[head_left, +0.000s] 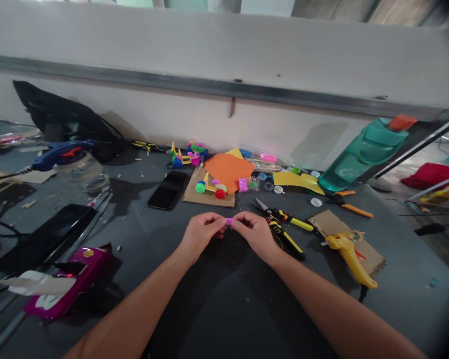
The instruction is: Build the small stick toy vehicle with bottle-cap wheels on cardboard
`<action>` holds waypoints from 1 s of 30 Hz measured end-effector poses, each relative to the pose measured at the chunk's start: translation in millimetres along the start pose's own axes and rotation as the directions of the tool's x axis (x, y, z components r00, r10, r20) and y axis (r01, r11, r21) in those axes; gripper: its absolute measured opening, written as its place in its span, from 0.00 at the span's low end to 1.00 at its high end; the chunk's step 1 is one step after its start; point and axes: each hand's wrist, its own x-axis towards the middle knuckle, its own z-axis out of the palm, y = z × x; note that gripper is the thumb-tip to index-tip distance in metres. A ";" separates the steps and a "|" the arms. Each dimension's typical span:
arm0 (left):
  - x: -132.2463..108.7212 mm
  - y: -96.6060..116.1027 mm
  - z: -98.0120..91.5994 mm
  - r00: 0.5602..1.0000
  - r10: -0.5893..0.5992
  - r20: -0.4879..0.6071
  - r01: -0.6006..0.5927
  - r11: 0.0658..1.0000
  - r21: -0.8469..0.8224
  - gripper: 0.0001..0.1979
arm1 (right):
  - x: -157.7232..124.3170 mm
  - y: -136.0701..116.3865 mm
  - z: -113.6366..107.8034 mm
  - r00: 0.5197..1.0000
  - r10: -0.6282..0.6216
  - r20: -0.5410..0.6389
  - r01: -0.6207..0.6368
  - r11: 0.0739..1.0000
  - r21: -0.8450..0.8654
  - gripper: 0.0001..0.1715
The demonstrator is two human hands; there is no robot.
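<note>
Between the fingertips of both hands is a small purple piece (229, 221), perhaps soft clay; its full shape is hidden. My left hand (205, 233) pinches its left end with thumb and forefinger. From the other side, my right hand (255, 232) pinches it the same way. Both hands are held over the dark table (243, 299). Just beyond them, a small toy car (210, 187) with green and red wheels rests on a cardboard piece (194, 194), beside an orange sheet (228, 169). A clear packet with pink stuff (244, 184) lies to the car's right.
Right of my hands lie yellow-black pliers and cutters (288, 239), a yellow glue gun (349, 252) on cardboard, and a tilted teal bottle (362, 154). On the left are a black phone (168, 190), a magenta power strip (86, 274) and a blue glue gun (63, 153).
</note>
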 end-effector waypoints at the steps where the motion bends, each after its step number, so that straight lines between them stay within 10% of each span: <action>1: 0.0 0.2 0.3 1.000 -0.002 0.000 0.002 1.000 0.002 0.10 | 0.0 0.3 0.2 1.000 0.003 0.010 -0.003 1.000 0.011 0.10; 18: 0.3 -0.8 0.5 0.999 0.026 0.035 -0.027 0.999 0.045 0.09 | 1.9 -3.6 0.1 0.997 0.071 0.025 -0.072 0.996 0.058 0.11; 24: -1.5 -2.4 -2.9 0.913 0.397 0.099 -0.404 0.840 0.363 0.12 | 3.6 1.0 0.4 0.989 0.127 0.072 -0.138 0.975 0.176 0.11; 30: -1.4 -5.5 -3.9 0.833 0.540 0.125 -0.527 0.703 0.477 0.08 | 3.7 2.1 1.7 0.972 0.155 0.176 -0.205 0.924 0.324 0.11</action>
